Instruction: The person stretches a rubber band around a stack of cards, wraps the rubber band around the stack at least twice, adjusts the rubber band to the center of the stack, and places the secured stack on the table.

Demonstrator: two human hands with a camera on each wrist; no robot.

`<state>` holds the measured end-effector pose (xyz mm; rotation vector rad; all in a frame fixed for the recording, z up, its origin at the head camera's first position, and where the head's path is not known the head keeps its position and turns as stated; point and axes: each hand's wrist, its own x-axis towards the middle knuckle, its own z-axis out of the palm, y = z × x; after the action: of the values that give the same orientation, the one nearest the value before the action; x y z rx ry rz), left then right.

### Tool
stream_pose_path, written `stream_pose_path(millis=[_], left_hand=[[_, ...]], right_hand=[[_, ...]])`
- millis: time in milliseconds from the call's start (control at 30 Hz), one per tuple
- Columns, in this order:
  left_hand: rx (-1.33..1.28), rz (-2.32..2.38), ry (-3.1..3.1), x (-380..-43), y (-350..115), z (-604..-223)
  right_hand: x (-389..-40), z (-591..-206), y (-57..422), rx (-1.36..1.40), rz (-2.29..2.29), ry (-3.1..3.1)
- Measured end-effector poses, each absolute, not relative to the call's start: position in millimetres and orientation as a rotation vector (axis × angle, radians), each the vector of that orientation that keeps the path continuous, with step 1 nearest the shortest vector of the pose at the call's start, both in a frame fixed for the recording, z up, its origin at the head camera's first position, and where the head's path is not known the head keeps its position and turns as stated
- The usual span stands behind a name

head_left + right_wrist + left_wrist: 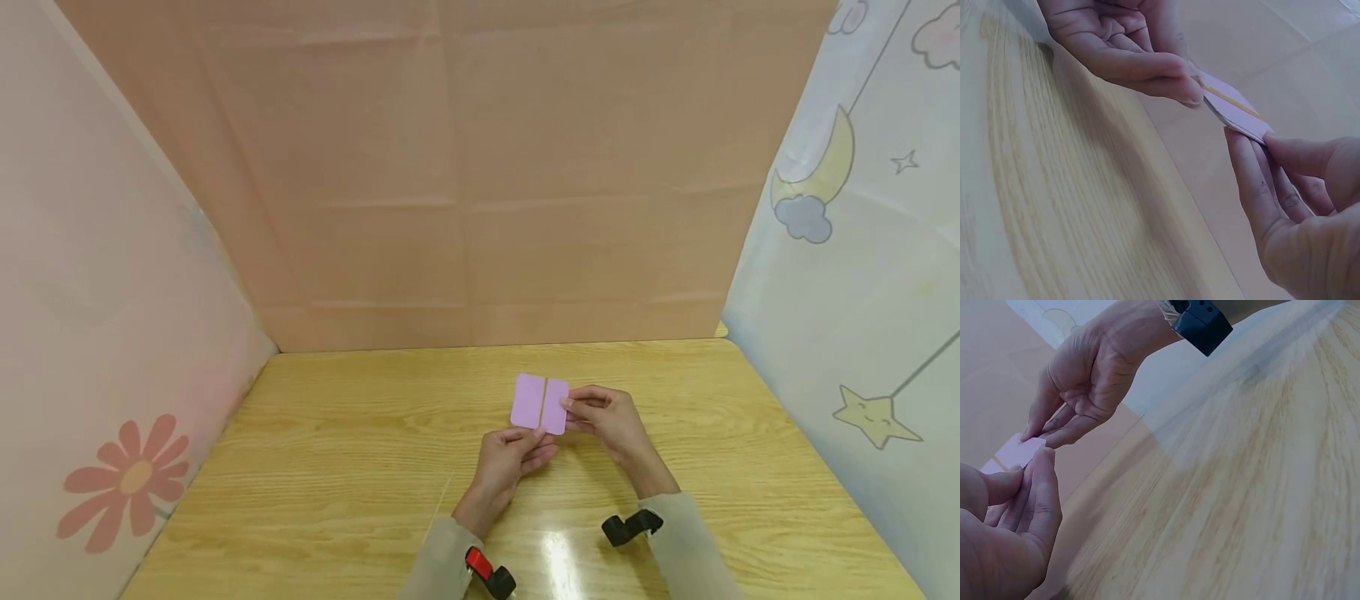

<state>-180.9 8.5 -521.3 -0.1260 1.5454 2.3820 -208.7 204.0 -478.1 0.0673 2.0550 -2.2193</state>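
A small lilac stack of cards [528,402] with rounded corners is held up over the table, tilted, between both hands. A thin yellow-brown band [543,404] crosses its face; in the right wrist view the stack [1234,117] shows a layered edge. My left hand [504,465] pinches the near edge by the band's end, thumb on top and fingers beneath. From the right side my right hand [617,423] pinches the right edge between thumb and fingers. In the left wrist view the stack [1019,452] is partly hidden behind the fingers.
The wooden table [337,467] spreads under both hands. A brown creased sheet [450,183] stands along its back edge. Printed panels flank it, one with a pink flower [135,477] at left, one with a moon [828,167] at right. Each wrist wears a black camera mount [632,527].
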Motion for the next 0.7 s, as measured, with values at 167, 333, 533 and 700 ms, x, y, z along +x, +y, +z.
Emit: stream_pose_path(millis=[167, 333, 533, 700], left_hand=[[-0.149, 2.382, 1.566, -181.4, 7.2, -521.8], [-0.167, 2.378, 1.584, -181.9, 4.3, -521.4], [-0.155, 2.367, 1.575, -180.8, 3.9, -520.6], [-0.136, 2.355, 1.579, -179.3, 3.9, -519.9]], right_hand=[[-208.4, -476.7, 207.1, 0.070, -2.201, 2.072], [-207.7, -474.7, 209.3, 0.078, -2.193, 2.075], [-207.3, -475.2, 210.9, 0.069, -2.181, 2.078], [-206.8, -475.6, 212.9, 0.076, -2.177, 2.076]])
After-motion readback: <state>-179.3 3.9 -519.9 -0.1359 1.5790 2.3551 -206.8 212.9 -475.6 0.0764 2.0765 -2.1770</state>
